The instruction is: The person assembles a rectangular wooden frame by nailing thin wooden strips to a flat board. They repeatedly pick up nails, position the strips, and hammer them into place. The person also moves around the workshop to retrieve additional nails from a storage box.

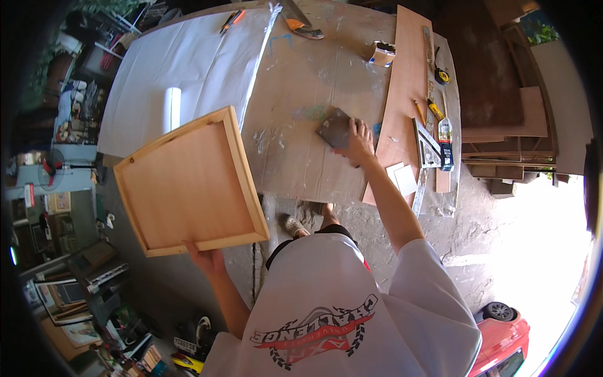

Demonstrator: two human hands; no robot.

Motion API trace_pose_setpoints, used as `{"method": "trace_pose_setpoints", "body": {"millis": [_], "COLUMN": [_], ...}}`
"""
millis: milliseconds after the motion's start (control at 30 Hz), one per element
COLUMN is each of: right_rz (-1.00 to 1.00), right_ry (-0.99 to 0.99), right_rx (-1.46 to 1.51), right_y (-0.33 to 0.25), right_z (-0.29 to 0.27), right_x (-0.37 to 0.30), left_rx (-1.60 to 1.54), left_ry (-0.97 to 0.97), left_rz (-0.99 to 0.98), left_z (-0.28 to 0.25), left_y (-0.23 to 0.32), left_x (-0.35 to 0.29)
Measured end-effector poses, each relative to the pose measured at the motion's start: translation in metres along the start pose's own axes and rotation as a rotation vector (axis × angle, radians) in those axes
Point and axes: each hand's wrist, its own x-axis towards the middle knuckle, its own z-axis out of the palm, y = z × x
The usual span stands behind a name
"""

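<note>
Two things are in hand: nearest the body, the left hand (210,262) pinches the near rail of a wooden frame (245,173), one digit showing over the rail, the others hidden beneath. The frame hangs tilted at the table's near left; whether it touches anything below, I cannot tell. It should be light for its breadth and stiff at the rails, while the panel (185,182) inside looks thin and likelier to flex or dent. Bare wood ought to grip well, though raw edges may splinter. Rails are the place to hold; a single low grip probably lets the far side tip, so opposite rails would steady it.

Farther out, the right hand (359,141) lies over the right side of a dark pad (335,129) on the table (301,169), fingers bent; whether they pinch it or merely rest, I cannot tell. The pad looks flat and easy to slide, best held by its edges or pressed from above.

To the right, a long board (402,81) bears white tiles (407,181) near its close end. Beyond, toward the far edge, are an open box (382,54) and a saw (304,28).
</note>
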Motion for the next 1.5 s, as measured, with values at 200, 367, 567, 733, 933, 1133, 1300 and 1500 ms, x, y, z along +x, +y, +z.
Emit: {"method": "trace_pose_setpoints", "body": {"millis": [200,367,567,733,933,1133,1300,1500], "right_rz": [0.015,0.058,0.149,0.259,0.496,0.686,0.627,0.65], "right_ry": [-0.062,-0.112,-0.118,-0.09,0.057,0.156,0.144,0.313], "right_rx": [-0.009,-0.066,-0.035,0.027,0.076,0.117,0.145,0.198], "right_y": [-0.009,-0.026,-0.052,-0.072,-0.098,-0.121,-0.116,-0.128], "right_z": [0.012,0.009,0.015,0.017,0.021,0.032,0.036,0.044], "right_x": [0.004,-0.006,-0.039,-0.068,-0.096,-0.125,-0.137,-0.129], "left_rx": [0.197,0.358,0.41,0.396,0.343,0.313,0.288,0.257], "left_ry": [-0.002,0.115,-0.115,-0.128,-0.276,-0.326,-0.281,-0.263], "left_rz": [0.05,0.094,-0.11,-0.277,-0.563,-0.702,-0.821,-0.914], "left_z": [0.073,0.13,0.167,0.179,0.201,0.207,0.202,0.199], "left_y": [0.003,0.004,-0.021,-0.104,-0.206,-0.283,-0.318,-0.343], "left_x": [0.019,0.056,0.124,0.175,0.206,0.212,0.208,0.201]}}
